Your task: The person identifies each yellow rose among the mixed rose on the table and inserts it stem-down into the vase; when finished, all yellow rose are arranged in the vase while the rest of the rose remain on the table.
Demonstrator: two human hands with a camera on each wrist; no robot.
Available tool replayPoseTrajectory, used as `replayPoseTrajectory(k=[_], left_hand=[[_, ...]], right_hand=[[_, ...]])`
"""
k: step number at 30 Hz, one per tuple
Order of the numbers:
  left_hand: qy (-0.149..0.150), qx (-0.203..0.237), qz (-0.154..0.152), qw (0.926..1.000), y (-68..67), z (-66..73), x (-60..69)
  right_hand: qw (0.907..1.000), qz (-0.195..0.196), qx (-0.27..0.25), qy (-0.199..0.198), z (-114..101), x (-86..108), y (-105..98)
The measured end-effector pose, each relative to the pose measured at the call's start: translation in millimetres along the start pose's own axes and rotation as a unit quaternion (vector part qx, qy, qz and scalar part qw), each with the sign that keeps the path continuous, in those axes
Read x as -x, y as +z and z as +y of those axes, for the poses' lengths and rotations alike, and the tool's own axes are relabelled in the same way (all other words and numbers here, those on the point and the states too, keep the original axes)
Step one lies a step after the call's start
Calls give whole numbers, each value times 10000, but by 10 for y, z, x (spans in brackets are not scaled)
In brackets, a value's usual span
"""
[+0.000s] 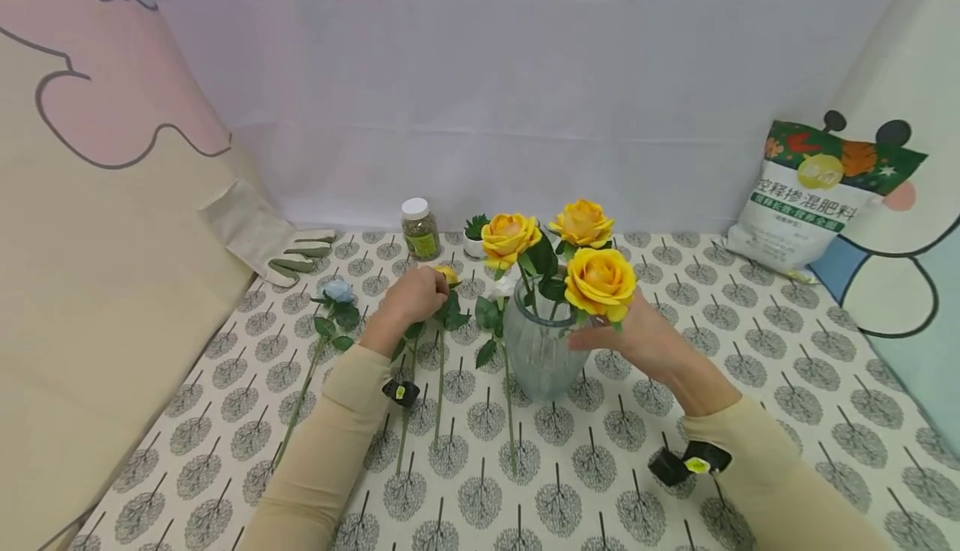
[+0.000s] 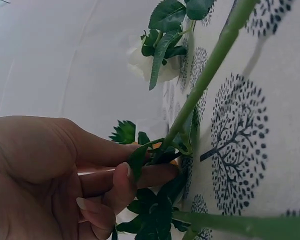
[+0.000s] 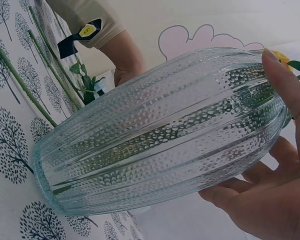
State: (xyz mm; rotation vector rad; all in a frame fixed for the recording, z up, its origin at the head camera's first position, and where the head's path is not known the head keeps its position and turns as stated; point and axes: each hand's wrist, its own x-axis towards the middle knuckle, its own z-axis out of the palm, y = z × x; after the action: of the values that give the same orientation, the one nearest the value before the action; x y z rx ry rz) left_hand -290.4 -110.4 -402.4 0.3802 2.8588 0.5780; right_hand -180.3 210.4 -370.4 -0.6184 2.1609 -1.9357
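My left hand (image 1: 414, 297) pinches a yellow rose (image 1: 447, 273) just below its bloom. In the left wrist view its thumb and fingers close round the leafy green stem (image 2: 206, 82), low over the cloth. My right hand (image 1: 647, 336) grips the upper part of a ribbed clear glass vase (image 1: 543, 363), thumb on one side and fingers on the other. Three yellow roses (image 1: 602, 283) stand in the vase and lean outward over its rim. Between the left hand and the vase lies a white rose (image 1: 504, 286), partly hidden by the vase in the head view.
A pale blue rose (image 1: 337, 291) lies on the tree-patterned cloth (image 1: 480, 501) at left. Gloves (image 1: 258, 230), a white-lidded jar (image 1: 420, 230) and a small potted plant (image 1: 474, 236) are along the back. A fertilizer bag (image 1: 810, 197) leans at the back right.
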Motion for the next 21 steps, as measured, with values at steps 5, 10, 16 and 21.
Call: replayPoseTrajectory(k=[5, 10, 16, 21], left_hand=[[-173, 91, -14, 9998, 22, -2, -11], [-285, 129, 33, 9995, 37, -2, -19], [-332, 324, 360, 9983, 72, -11, -44], [-342, 545, 726, 9953, 66, -24, -56]], right_hand=[[10000, 7, -97, -7, -22, -5, 9], [10000, -14, -24, -65, -15, -1, 12], [10000, -24, 6, -33, -10, 10, 8], [10000, -19, -6, 8, -8, 10, 3]])
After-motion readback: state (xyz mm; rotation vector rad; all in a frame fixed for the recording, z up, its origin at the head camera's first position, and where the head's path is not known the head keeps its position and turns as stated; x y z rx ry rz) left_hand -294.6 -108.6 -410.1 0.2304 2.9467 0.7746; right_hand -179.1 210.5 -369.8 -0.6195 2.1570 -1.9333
